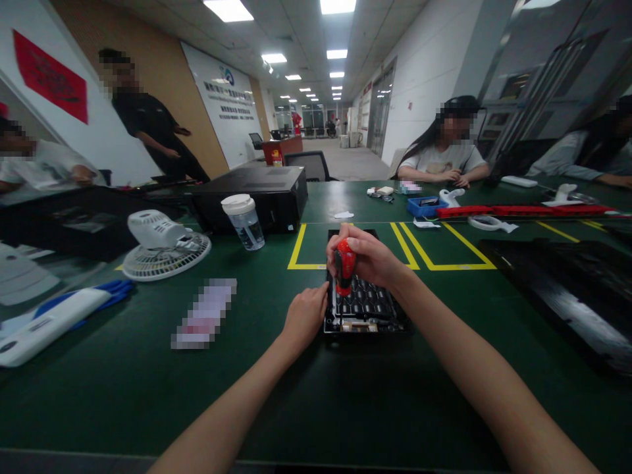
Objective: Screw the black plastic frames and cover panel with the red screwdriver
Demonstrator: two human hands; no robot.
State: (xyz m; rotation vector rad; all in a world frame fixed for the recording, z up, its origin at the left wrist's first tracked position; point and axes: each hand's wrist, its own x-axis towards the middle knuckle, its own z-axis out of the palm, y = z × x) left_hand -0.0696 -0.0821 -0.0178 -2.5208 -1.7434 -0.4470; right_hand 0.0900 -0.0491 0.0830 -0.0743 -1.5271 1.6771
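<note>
A black rectangular housing point(368, 327) with a honeycomb-like grid inside lies on the green table, straight in front of me. My right hand point(365, 253) is closed round the red and black handle of a screwdriver point(345, 266), held upright over the housing's left side. Where its tip meets the housing is too small to make out. My left hand point(307, 315) rests against the housing's left edge, fingers bent towards it and partly hidden, so I cannot tell whether they grip the edge. Near the housing's front edge, a pale connector-like part point(359, 327) shows.
On the left are a white fan point(168, 247), a lidded cup point(244, 224), a black case point(266, 187) and a blurred flat item point(205, 314). A blue tray point(425, 206) and dark panel point(563, 296) lie right. Yellow tape point(353, 266) marks the table point(276, 408). Several people are around it.
</note>
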